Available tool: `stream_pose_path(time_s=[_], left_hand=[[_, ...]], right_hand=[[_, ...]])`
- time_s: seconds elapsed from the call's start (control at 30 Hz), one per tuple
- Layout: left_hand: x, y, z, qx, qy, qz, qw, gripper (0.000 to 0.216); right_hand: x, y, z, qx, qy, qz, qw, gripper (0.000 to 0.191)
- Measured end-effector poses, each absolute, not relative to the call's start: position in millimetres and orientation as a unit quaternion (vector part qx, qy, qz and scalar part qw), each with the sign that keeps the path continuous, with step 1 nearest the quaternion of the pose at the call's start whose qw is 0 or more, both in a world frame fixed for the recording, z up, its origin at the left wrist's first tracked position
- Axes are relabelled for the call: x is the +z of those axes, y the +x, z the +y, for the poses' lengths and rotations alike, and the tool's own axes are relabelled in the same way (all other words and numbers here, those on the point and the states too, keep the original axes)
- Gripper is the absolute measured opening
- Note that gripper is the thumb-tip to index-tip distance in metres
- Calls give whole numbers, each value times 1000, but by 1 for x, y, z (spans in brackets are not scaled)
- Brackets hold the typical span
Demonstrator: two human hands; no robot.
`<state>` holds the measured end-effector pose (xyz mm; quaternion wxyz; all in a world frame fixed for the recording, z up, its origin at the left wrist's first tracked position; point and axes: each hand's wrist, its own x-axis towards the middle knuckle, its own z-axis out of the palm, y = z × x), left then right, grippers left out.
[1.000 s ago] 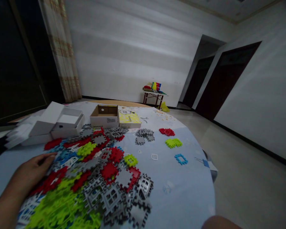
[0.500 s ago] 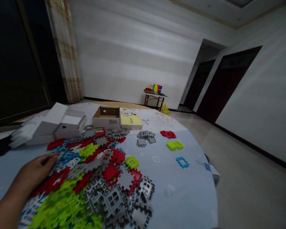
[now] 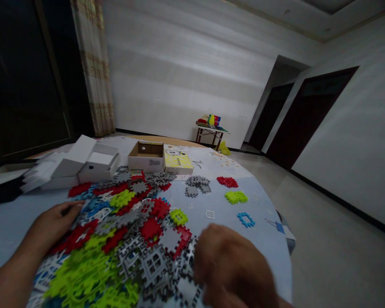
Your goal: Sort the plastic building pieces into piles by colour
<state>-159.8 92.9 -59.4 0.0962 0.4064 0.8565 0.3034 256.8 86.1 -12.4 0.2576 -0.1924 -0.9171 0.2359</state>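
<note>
A heap of interlocking plastic building tiles (image 3: 150,231) in red, grey, lime green, blue and white covers the near left of the table. My left hand (image 3: 56,220) rests at the heap's left edge, thumb and forefinger drawn together beside blue tiles (image 3: 98,205); anything between them is hidden. Over the heap's right edge is my right hand (image 3: 232,265), curled and smeared by motion, its fingertips out of sight. Just beyond it lies a small white window piece (image 3: 210,214). Sorted apart are grey tiles (image 3: 197,186), red tiles (image 3: 227,182), lime tiles (image 3: 235,197) and a blue frame tile (image 3: 245,220).
An open cardboard box (image 3: 146,164) and a yellow-and-white lid (image 3: 179,163) stand behind the heap. White boxes (image 3: 98,171) crowd the left. A blue clip (image 3: 279,227) sits at the right rim of the round table (image 3: 244,248).
My right hand has come into view from below, over the right side of the heap. My left hand stays nearly in place. The view has shifted slightly.
</note>
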Motion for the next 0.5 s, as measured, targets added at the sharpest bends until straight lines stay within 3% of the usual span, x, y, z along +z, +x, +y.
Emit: stream_pose_path(time_s=[0.1,0.27,0.5], left_hand=[[-62,-163,93,297,407,858,100,53],[-69,-170,94,304,414,853,95,54],[-69,-173,97,296,405,860,91,55]], right_hand=[[12,227,112,257,-215,-903,268,29],[-12,214,134,192,-275,-930,149,57],[-22,218,143,208,-298,-925,111,56]])
